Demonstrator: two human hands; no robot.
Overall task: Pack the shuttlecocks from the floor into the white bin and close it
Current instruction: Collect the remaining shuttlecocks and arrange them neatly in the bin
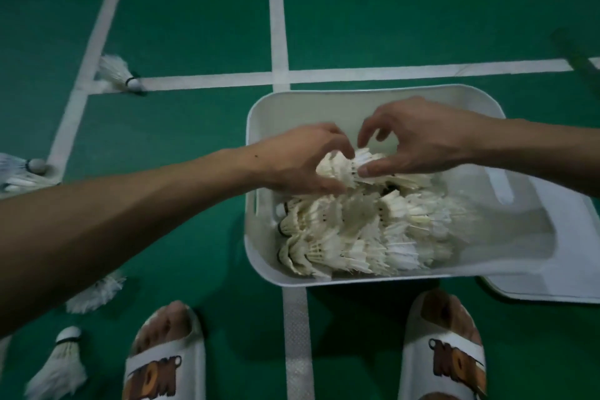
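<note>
Nearest: two white slide slippers with brown lettering (162,364), planted on the green court floor (194,26), a white line between them.

Lower left, on the floor: loose white feather shuttlecocks (61,364), one with its cork up, another just beyond and partly under the left forearm. Not yet packed.

Directly ahead of the slippers: open white rectangular plastic bin (324,107), standing on the floor. Inside, packed rows of shuttlecocks (357,237), corks toward the left wall, skirts pointing right.

Above the far part of those rows, inside the bin's outline: short nested stack of shuttlecocks (344,167), held between both hands. Long axis runs left to right, parallel to the rows below.

- Left hand (302,162): fingers curled round the left end of the stack, gripping it.
- Right hand (418,140): thumb against the underside of the feather end, fingers arched above with a gap showing. Cannot tell whether a pinch is made.

Judgement: placing step in hand. Needs only a straight lowering, axis kept as is, corks to the left wall.

Right of the bin, partly beneath it: flat white lid (558,253) on the floor. Closing not begun.

Farther left: more loose shuttlecocks at the frame edge and one on the line junction. All strays lie on the left hand's side, so that hand is judged nearer for the next pickup.
</note>
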